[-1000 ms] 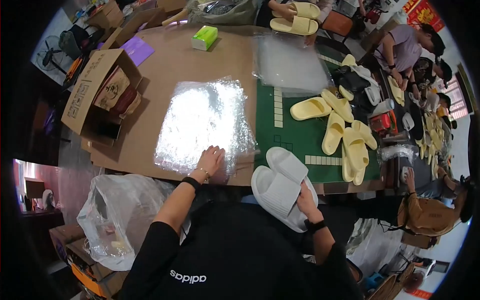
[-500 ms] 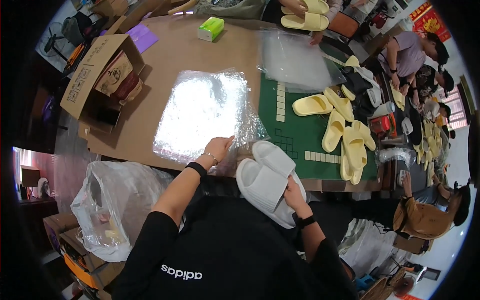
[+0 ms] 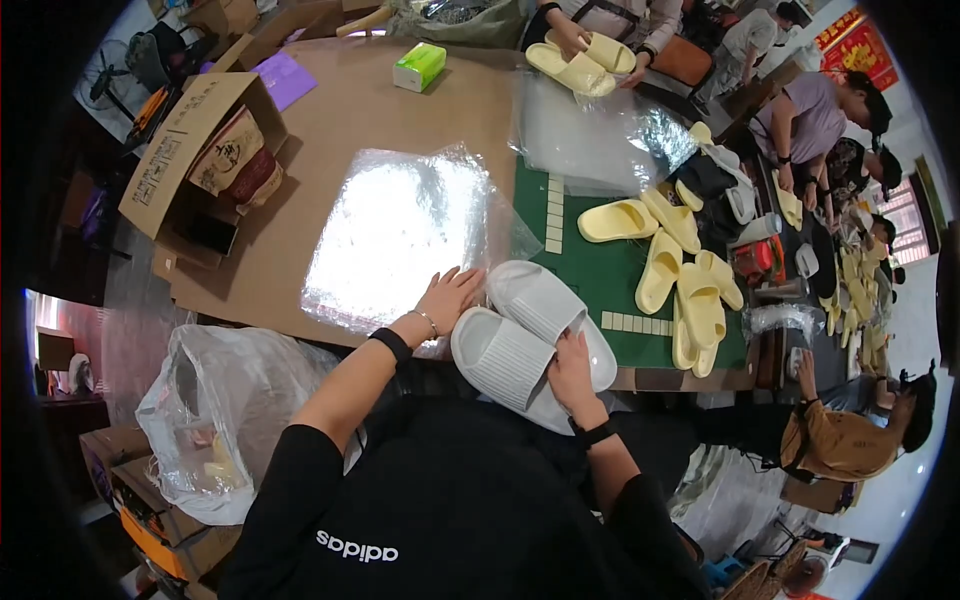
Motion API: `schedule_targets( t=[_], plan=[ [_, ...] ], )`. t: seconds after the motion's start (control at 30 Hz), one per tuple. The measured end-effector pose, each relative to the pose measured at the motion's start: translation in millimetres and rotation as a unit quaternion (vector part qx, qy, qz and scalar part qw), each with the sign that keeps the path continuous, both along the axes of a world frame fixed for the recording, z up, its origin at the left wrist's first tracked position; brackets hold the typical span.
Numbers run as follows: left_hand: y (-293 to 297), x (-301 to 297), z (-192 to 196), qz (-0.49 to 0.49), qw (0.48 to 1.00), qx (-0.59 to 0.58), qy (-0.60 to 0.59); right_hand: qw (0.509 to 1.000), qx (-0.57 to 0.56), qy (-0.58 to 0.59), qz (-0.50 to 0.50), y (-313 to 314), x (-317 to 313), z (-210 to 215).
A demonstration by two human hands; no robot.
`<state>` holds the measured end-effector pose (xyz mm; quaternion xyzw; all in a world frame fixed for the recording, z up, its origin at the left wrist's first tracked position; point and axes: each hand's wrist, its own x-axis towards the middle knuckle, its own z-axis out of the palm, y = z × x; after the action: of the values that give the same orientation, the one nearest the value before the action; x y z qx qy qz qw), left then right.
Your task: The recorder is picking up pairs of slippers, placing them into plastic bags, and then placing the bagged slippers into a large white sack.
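Note:
A pair of white ribbed slide slippers (image 3: 505,365) is in my right hand (image 3: 574,372), one overlapping the other, at the table's front edge. My right fingers close round the pair near the middle. My left hand (image 3: 448,298) lies with its fingers stretched out on the near right corner of a stack of clear plastic bags (image 3: 385,225). Its fingertips come close to the slippers' toe end. Light glares off the bags and hides their separate layers.
Several yellow slippers (image 3: 702,305) lie on the green mat (image 3: 588,270) to the right. A second clear bag stack (image 3: 590,135) lies farther back, where a co-worker holds yellow slippers (image 3: 572,72). An open carton (image 3: 185,150), a tissue pack (image 3: 420,67) and a big plastic sack (image 3: 235,400) are around.
My left hand has turned flat, its fingers now spread on the bags. The white slippers in my right hand have moved left and up toward it. The co-worker's yellow slippers have shifted lower.

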<state>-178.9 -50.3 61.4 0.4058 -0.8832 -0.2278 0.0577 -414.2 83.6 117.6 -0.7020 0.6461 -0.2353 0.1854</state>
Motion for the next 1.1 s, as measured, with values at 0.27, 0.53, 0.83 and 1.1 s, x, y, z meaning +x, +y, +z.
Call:
schedule_targets(
  t=[0.27,0.53,0.83,1.1],
  plan=[
    [-26,3,11,-0.034,0.997,0.06,0.035,0.995,-0.044,0.089,0.019,-11,-6,9],
    [-3,-21,47,-0.053,0.996,0.077,0.005,0.985,-0.031,0.16,-0.049,-1,5,4],
    [12,-37,66,-0.115,0.989,0.093,0.017,0.987,-0.022,0.108,-0.114,14,-8,-3],
    [26,-45,71,-0.097,0.99,0.1,0.02,0.992,-0.025,0.092,-0.089,16,15,-9]
  ],
)
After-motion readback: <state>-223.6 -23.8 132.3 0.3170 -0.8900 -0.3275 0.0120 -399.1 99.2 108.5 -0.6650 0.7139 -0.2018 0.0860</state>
